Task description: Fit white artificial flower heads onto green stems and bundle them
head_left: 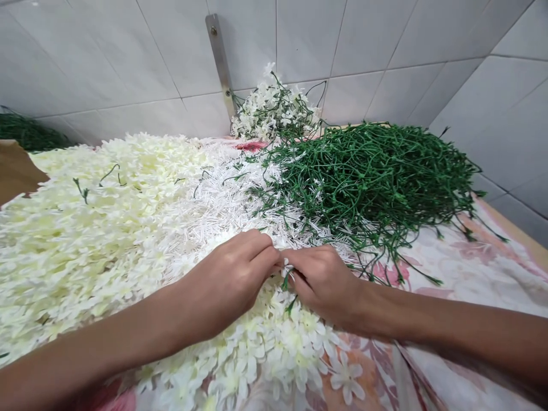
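My left hand (237,274) and my right hand (323,282) meet at the fingertips above a spread of white and pale yellow artificial flower petals (257,354). Between them a green plastic stem (286,279) with a small white tip shows, pinched by my right thumb and fingers. My left fingers are closed in a pinch too, but their own tips hide what is in them. Just beyond my hands lies a heap of thin white plastic pieces (209,211). A large tangle of green plastic stems (377,177) lies at the right of it.
Against the tiled wall (317,40) rests a bunch of white flowers on green stems (276,111), beside a metal bracket (220,57). A brown piece (17,171) and more dark green stems (29,131) are at far left. A floral cloth (479,262) covers the surface.
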Tool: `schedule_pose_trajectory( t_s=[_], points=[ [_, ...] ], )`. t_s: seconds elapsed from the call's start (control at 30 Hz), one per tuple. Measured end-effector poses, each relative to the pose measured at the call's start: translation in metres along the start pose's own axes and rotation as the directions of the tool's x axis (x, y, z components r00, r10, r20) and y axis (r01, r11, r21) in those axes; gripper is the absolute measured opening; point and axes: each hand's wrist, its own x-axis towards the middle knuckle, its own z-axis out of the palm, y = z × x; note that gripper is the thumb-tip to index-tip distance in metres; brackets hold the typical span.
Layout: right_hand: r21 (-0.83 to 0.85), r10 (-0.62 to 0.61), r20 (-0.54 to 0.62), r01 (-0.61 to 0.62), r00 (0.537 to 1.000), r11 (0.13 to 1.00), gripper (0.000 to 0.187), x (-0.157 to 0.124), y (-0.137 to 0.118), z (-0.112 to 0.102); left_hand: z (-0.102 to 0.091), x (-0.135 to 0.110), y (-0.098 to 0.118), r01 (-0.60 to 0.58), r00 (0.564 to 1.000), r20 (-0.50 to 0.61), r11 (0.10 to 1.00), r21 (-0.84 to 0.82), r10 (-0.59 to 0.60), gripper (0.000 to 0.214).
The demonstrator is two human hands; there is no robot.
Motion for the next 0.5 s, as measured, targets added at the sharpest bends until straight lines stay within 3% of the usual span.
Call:
schedule_pose_trajectory(
  t_s=[0.3, 0.5],
  points=[
    [-0.022, 0.058, -0.078, -0.060, 0.995, 0.998, 0.019, 0.003, 0.000, 0.002, -0.001, 0.002, -0.010, 0.065, 0.997, -0.045, 0.997, 0.033, -0.064, 0.009],
    [0.014, 0.118, -0.155, -0.117, 0.981, 0.993, 0.011, 0.001, 0.000, 0.000, -0.003, 0.005, -0.011, 0.073, 0.996, -0.056, 0.997, 0.022, -0.071, 0.010]
  ],
)
